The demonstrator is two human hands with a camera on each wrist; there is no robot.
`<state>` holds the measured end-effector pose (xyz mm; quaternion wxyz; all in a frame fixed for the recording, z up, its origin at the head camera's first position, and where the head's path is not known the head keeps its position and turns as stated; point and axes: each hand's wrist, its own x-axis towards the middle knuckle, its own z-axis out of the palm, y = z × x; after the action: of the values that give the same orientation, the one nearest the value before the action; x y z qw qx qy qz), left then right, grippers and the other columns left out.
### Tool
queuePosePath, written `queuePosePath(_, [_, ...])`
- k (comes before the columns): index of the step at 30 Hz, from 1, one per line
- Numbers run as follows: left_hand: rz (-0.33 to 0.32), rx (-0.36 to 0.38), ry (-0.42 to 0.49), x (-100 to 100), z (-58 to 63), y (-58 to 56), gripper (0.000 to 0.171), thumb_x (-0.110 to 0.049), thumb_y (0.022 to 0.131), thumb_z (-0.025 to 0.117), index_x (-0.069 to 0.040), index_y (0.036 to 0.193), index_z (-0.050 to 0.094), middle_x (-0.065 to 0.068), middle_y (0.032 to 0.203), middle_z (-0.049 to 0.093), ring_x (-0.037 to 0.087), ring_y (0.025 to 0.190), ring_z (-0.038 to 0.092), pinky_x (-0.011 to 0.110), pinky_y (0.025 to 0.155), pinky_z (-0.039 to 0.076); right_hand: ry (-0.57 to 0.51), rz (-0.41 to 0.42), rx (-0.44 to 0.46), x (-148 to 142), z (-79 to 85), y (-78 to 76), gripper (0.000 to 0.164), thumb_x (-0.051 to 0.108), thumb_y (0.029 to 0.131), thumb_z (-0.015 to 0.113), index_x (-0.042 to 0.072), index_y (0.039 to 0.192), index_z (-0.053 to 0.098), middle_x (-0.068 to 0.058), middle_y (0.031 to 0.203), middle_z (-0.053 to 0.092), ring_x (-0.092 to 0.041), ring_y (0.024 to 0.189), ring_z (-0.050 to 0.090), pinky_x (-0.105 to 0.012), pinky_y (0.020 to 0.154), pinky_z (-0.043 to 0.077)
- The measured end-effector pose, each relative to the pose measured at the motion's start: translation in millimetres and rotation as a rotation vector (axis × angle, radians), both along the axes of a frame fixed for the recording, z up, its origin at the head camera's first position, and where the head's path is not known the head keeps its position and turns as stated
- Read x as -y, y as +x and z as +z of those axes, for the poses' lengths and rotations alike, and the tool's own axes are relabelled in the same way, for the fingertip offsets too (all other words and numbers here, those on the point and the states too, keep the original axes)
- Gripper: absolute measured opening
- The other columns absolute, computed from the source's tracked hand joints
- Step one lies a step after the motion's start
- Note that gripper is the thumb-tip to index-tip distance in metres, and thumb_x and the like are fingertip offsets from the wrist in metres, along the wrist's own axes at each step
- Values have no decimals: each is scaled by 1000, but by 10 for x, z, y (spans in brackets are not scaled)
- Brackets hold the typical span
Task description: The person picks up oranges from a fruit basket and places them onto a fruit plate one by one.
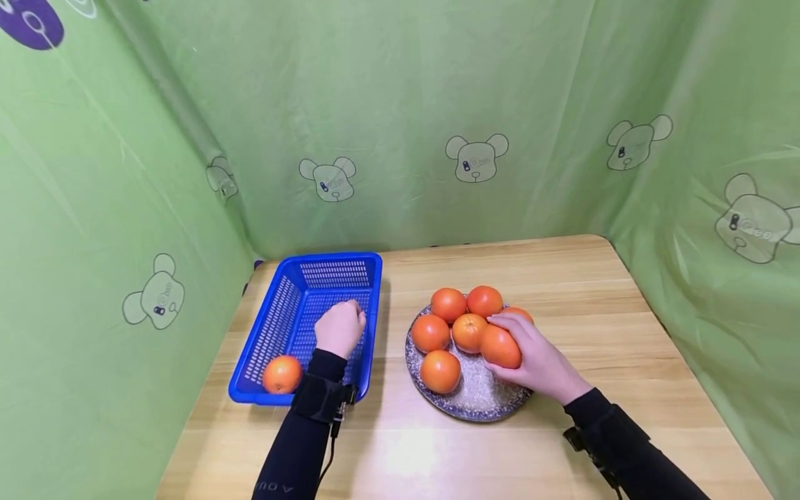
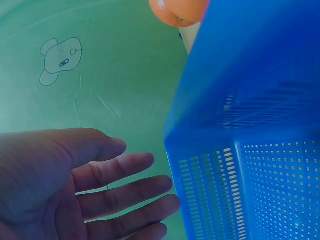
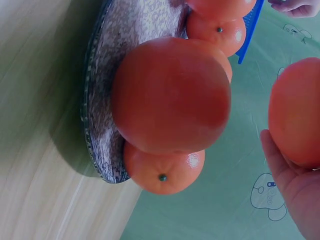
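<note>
My right hand (image 1: 539, 360) grips an orange (image 1: 501, 346) above the right side of a speckled plate (image 1: 476, 399). In the right wrist view the held orange (image 3: 297, 112) is at the right edge, partly cut off. Several more oranges sit on the plate, among them one near its front left (image 1: 440, 371). Over the blue plastic basket (image 1: 376, 305) is my left hand (image 1: 340, 329), back upward. The left wrist view shows that hand (image 2: 65, 170) with its fingers loosely spread and nothing held. One orange (image 1: 282, 375) lies in the basket's near left corner.
The wooden table (image 1: 400, 444) bears the basket on the left and the plate right of centre. A green curtain (image 1: 387, 83) with printed bear heads encloses the back and both sides. Each forearm wears a strapped camera with a cable.
</note>
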<state>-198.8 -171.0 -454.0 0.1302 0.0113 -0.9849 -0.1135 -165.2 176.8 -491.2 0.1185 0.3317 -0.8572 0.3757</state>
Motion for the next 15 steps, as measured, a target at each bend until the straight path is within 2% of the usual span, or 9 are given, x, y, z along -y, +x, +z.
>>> queuePosePath(3, [2, 10, 2, 9, 3, 4, 10, -21, 81, 61, -14, 77, 66, 7, 77, 67, 28, 66, 63, 44, 50, 46, 40, -24, 22, 26, -19, -16, 68, 39, 73, 72, 28, 131, 40, 9, 127, 45, -7, 114, 41, -26, 88, 40])
queuePosePath(6, [5, 17, 4, 18, 5, 4, 10, -22, 82, 60, -14, 77, 66, 6, 77, 67, 27, 67, 63, 44, 50, 46, 78, -42, 7, 73, -30, -32, 66, 44, 72, 71, 28, 129, 42, 8, 123, 50, -5, 112, 43, -27, 89, 40])
queuePosePath(11, [12, 14, 14, 27, 11, 6, 10, -22, 83, 60, -15, 78, 66, 6, 78, 67, 27, 67, 63, 44, 51, 47, 144, -54, -122, 183, -94, -73, 64, 39, 68, 73, 18, 124, 50, 3, 117, 54, -10, 108, 47, -32, 86, 42])
queuePosePath(15, [13, 16, 19, 23, 21, 14, 10, -23, 83, 60, -15, 80, 66, 5, 79, 67, 27, 68, 63, 44, 52, 47, 189, -69, -232, 262, -218, -98, 62, 37, 65, 72, 12, 119, 54, 1, 112, 54, -13, 101, 51, -35, 81, 45])
